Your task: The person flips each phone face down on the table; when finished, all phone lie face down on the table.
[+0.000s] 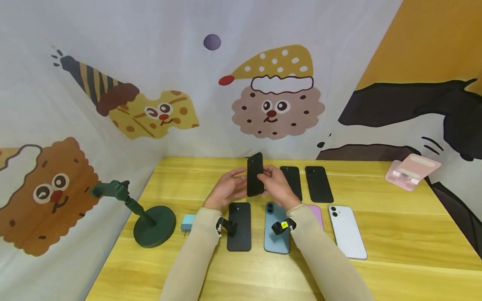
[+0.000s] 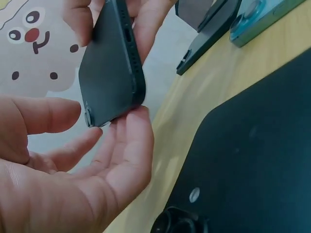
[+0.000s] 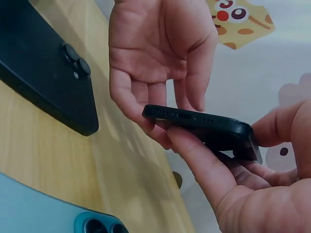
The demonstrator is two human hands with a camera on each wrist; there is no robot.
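Note:
A black smartphone (image 1: 255, 173) is held up over the back of the wooden table, its dark back with a camera at the top facing the head view. My right hand (image 1: 278, 184) pinches it along its right edge, thumb on the near face. Beside the opposite edge, my left hand (image 1: 227, 188) has its fingers spread and only loosely bent. In the left wrist view, left fingertips (image 2: 138, 116) touch the phone's lower corner while the thumb stays apart. The right wrist view shows the charging-port end of the phone (image 3: 204, 121) between both hands.
Nearest row: black phone (image 1: 239, 234), blue phone (image 1: 273, 240), partly covered pink phone (image 1: 316, 213), white phone (image 1: 348, 232). Behind lie two black phones (image 1: 291, 177), (image 1: 319, 184). A green stand (image 1: 154, 228) and blue charger (image 1: 187, 222) are left; a pink stand (image 1: 412, 169) is right.

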